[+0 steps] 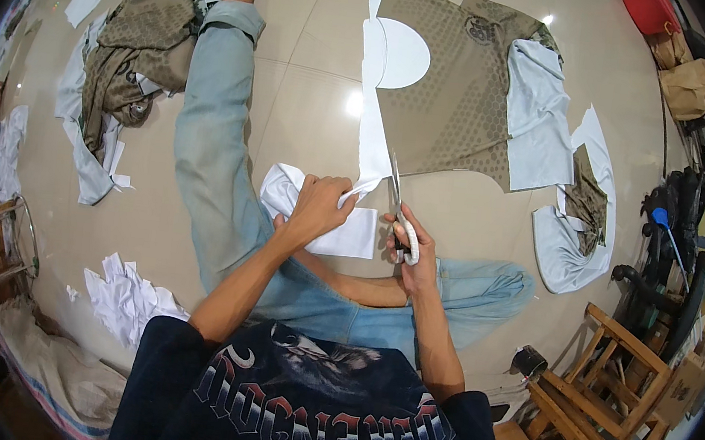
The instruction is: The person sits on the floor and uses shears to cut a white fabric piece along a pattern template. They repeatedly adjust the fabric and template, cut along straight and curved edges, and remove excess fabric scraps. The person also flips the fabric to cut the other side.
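Note:
My left hand (320, 205) pinches the lower end of a white strip (369, 140), which runs up along the left edge of a brown patterned fabric piece (447, 93). In my right hand (417, 257) is a pair of scissors (409, 235), fingers through the pale handles. Its blades point away from me, beside the strip and near the brown piece's lower left corner. Whether the blades touch the cloth I cannot tell. Below my left hand lies a white cloth piece (351, 235), partly hidden by it. A white rounded shape (404, 56) shows at the brown piece's left edge.
A pale grey panel (540, 111) adjoins the brown piece. Further right lies a pale and brown offcut (572, 252). Crumpled patterned cloth (144, 35) sits left of my outstretched leg, white scraps (133, 300) nearer me. Wooden frames (610, 384) stand right, a sack (57, 369) left.

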Tool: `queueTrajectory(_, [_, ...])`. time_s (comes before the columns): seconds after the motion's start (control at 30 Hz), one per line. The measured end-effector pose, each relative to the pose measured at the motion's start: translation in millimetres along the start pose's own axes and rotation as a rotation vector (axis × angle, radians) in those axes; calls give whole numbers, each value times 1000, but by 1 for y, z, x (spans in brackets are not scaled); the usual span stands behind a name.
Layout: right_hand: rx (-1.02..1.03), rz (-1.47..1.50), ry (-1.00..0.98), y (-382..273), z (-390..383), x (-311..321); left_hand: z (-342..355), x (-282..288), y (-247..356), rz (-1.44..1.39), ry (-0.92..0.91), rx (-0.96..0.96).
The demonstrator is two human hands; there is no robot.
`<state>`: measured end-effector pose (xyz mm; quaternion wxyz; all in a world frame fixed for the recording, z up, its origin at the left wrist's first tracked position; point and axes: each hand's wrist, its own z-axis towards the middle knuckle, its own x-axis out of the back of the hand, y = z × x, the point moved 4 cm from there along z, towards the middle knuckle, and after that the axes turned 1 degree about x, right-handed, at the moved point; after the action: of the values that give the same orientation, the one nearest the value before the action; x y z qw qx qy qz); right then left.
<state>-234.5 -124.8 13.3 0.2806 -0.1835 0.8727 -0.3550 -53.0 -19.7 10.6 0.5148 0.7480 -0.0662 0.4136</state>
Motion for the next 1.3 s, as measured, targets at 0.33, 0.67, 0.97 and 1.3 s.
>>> queueTrajectory(0.33, [14, -63, -7, 9, 6, 5, 2, 0, -4, 9, -96, 56])
queueTrajectory(0.67, [-11, -34, -11, 11, 8, 9, 3, 0, -2, 11, -51, 13])
queueTrajectory(0.97, [-28, 32, -50, -1, 24, 8, 2, -3, 5, 131, -202, 29])
queueTrajectory(1.3, [-15, -94, -43, -5, 44, -1, 0, -4, 6, 165, -180, -24])
